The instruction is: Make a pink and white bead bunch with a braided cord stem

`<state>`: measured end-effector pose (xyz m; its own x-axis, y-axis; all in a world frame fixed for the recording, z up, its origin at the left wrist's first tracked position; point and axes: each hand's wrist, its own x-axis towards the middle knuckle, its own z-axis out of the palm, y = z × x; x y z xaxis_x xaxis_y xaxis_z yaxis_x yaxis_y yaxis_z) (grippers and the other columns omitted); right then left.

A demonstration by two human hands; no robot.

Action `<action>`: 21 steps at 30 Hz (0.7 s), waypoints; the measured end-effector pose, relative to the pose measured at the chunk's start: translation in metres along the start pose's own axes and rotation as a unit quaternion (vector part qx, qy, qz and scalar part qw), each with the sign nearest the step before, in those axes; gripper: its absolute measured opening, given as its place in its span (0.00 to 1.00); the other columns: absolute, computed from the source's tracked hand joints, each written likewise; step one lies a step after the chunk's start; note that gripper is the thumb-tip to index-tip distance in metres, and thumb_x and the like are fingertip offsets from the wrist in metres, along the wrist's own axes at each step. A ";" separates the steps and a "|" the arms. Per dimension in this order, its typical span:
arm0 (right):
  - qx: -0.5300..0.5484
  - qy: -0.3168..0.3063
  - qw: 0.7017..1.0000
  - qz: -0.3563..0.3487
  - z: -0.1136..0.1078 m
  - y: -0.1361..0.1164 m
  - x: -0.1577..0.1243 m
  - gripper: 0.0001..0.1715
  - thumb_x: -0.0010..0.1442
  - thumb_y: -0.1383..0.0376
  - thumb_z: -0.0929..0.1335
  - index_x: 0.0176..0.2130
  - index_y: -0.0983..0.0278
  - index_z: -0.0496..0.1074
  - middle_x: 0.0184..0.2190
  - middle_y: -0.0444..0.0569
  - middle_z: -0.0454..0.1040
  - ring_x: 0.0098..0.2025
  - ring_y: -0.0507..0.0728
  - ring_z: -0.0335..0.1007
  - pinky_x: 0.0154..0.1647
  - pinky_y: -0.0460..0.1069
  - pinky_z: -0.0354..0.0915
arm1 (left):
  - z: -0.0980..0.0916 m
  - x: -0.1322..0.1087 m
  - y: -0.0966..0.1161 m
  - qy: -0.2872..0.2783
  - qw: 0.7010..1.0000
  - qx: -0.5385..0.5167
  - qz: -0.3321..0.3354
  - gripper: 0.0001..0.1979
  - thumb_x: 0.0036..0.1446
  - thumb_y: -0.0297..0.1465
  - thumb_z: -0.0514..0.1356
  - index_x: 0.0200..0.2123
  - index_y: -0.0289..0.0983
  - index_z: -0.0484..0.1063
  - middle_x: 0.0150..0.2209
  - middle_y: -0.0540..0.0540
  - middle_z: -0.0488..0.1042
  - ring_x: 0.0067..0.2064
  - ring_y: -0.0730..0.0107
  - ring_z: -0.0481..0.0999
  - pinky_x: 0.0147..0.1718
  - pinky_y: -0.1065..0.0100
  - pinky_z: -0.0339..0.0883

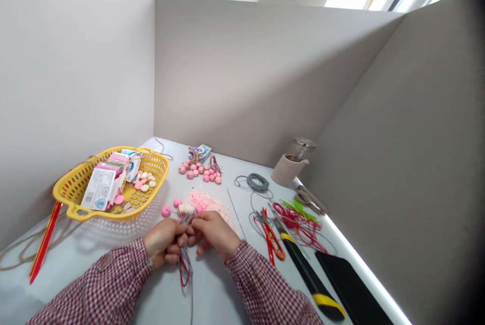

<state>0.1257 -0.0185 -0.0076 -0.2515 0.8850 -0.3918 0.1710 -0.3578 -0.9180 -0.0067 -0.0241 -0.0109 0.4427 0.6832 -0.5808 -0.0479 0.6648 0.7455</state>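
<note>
Near the middle of the white table, my left hand [166, 241] is closed around a bundle of grey and red cords [184, 267], whose looped ends hang down below it. My right hand [214, 234] meets it from the right, fingertips pinched on the upper part of the same cords. Just beyond my fingers sit a cream-coloured piece [185, 209] and pink balls [165, 211], the closest ones touching or almost touching the cords. Pink and white shavings [212, 203] lie scattered behind my right hand. My fingers hide where the cords are joined.
A yellow basket [136, 209] with boxes and pink and cream pieces stands left. Strung pink balls [197, 169] lie at the back. To the right are a grey cord coil [257, 182], orange scissors [275, 244], a black-yellow tool [303, 269], red cord [299, 221] and a jar [291, 163].
</note>
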 end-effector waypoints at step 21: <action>-0.313 0.120 0.940 -0.067 -0.004 0.005 -0.005 0.17 0.52 0.75 0.59 0.37 0.68 0.74 0.17 0.44 0.70 0.20 0.50 0.64 0.24 0.43 0.59 | 0.002 -0.011 -0.009 0.003 0.995 0.086 -0.042 0.04 0.53 0.31 0.51 0.33 0.38 0.59 0.13 0.60 0.58 0.11 0.84 0.44 0.12 0.76 0.33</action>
<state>0.1320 -0.0230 -0.0102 -0.1027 0.9782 -0.1808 0.6983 -0.0585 -0.7134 -0.0093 -0.0383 -0.0100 0.4340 0.6293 -0.6447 0.1427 0.6586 0.7388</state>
